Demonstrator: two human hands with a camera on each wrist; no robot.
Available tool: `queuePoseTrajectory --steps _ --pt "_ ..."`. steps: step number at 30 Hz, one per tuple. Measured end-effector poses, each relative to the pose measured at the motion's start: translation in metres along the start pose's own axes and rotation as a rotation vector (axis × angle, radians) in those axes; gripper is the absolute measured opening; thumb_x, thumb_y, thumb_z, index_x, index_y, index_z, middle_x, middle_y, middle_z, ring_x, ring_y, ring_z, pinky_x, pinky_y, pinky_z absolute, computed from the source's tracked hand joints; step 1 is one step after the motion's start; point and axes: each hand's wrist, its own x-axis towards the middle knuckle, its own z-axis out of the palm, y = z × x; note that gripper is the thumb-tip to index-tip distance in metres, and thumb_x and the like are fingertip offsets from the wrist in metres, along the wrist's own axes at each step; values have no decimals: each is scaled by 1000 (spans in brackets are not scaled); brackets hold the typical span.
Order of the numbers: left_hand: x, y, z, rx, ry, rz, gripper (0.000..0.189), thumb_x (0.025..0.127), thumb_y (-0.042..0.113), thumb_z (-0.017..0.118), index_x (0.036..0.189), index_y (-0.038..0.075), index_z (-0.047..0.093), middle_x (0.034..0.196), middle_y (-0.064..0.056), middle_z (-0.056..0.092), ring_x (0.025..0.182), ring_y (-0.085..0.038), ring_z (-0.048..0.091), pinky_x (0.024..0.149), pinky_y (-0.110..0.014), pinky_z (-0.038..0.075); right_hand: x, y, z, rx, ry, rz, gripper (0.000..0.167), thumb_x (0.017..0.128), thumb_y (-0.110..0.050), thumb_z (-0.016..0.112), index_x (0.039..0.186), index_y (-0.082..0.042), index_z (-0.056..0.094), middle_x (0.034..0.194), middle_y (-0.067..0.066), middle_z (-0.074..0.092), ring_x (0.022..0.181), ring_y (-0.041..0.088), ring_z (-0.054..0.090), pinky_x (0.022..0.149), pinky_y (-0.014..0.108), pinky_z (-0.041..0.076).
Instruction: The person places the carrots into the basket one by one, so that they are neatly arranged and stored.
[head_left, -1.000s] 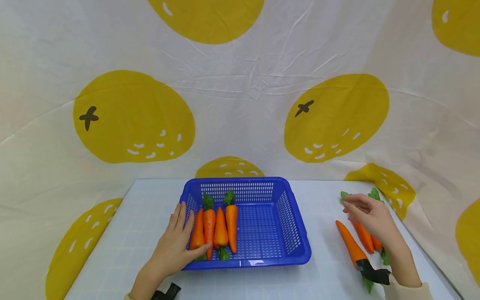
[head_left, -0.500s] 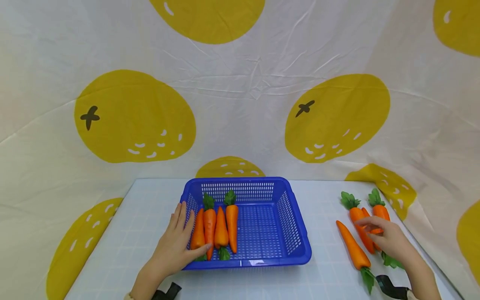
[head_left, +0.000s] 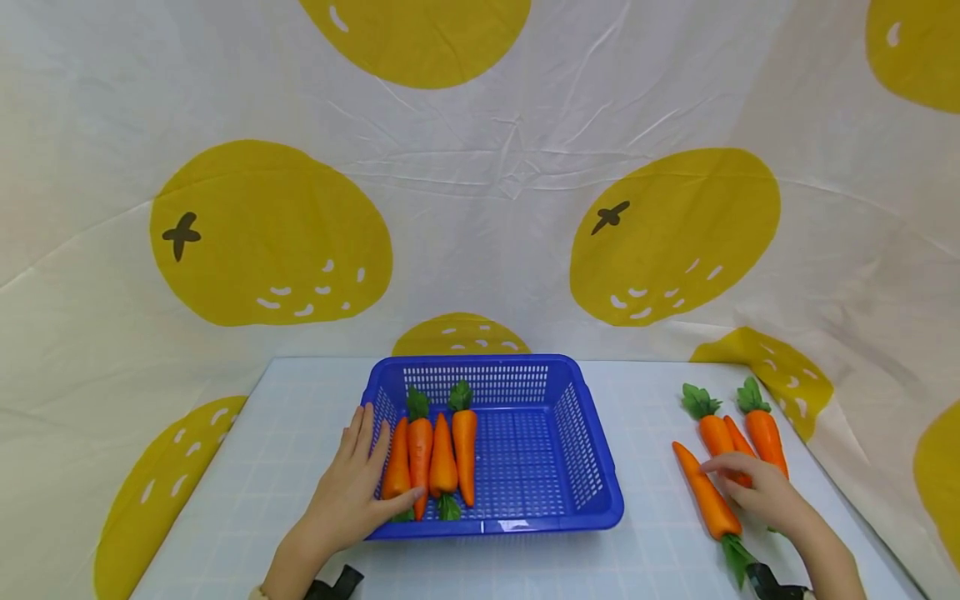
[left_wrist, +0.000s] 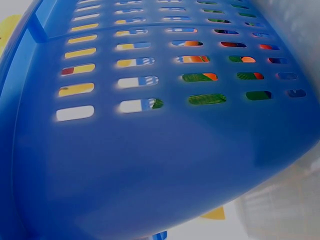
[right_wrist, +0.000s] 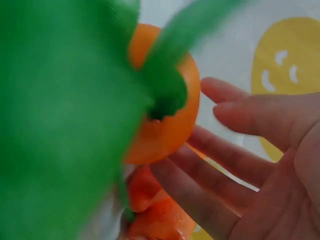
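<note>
Blue perforated basket [head_left: 551, 526]: four carrots [head_left: 420, 450] inside, four outside carrots [head_left: 763, 432] to its right. Left hand [head_left: 351, 492]: fingers straight, on basket's left side. Right hand [head_left: 759, 493], right of basket: fingers loosely parted beside nearest carrot [head_left: 705, 493].

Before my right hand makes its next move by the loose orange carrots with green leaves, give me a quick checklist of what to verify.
1. Blue perforated plastic basket upright on the pale checked tabletop: ok.
2. Bare left hand resting at the basket's left side: ok.
3. Room beside the four orange carrots in the basket: ok, its right-hand floor shows uncovered.
4. Nearest loose orange carrot gripped by the bare right hand: not ok; the right wrist view shows the thumb apart from it.
5. Three farther loose orange carrots untouched by the right hand: cannot tell; it partly hides them.
</note>
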Motion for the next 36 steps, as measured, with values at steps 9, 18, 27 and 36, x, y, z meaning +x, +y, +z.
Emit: queuePoseTrajectory --steps 9,18,27,36 --pt "0 0 0 0 -5 -6 104 85 71 58 148 -9 37 162 -28 6 149 -44 2 111 -61 25 0 0 7 41 -46 50 22 94 -23 69 113 -15 73 105 4 67 80 9 51 68 24 48" --pt "0 -1 1 -2 -3 -3 104 86 71 58 148 -10 37 162 -29 5 149 -43 0 112 -61 23 3 -3 14 78 -86 105 33 89 -30 74 116 -11 71 101 5 64 83 20 50 66 25 44" --pt "0 -2 1 2 -10 -9 105 85 72 57 148 -9 37 162 -28 5 149 -43 -1 112 -61 23 6 -5 18 107 -66 86 32 89 -30 74 116 -12 71 118 12 65 94 25 56 77 34 52" --pt "1 -1 1 4 -6 -8 105 85 73 57 148 -9 37 162 -28 6 149 -45 2 111 -61 25 16 -31 11 221 -31 31 36 91 -27 72 121 -6 68 116 12 66 87 21 59 68 26 55"
